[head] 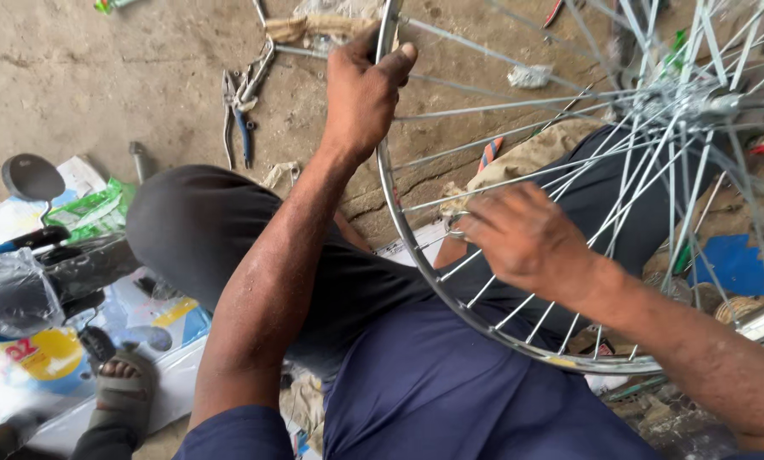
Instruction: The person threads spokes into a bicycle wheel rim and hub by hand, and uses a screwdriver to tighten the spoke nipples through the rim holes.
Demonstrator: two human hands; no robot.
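The wheel (433, 281), a bare spoked bicycle rim with no tyre, stands on edge across the person's lap, its hub (697, 100) up at about two o'clock in the view and its rim sweeping from twelve o'clock down through the centre to five o'clock. The left hand (363, 94) is clamped on the rim at the twelve o'clock end, thumb hooked over the outer edge and fingers wrapped behind it. The right hand (527, 238) sits just right of centre, among the spokes (501, 106) near the rim, fingertips pinched together on what looks like a small metal tool or nipple; it is too small to tell which. The two hands are well apart, with a quarter of the rim between them. I judge the wheel light for its size and stiff at the rim, so the rim is the sound place to hold; the polished metal looks slippery, which suits a hooked thumb more than a flat palm. The spokes are thin and would bend if used as a handle, and they crowd the fingers where they cross near the hub. On the dirt floor (101, 77) at eleven o'clock lie pliers (239, 115), well clear of both hands. At eight o'clock a black scooter handlebar with a mirror (33, 177) lies over printed sheets, and a sandalled foot (122, 383) shows at seven o'clock.
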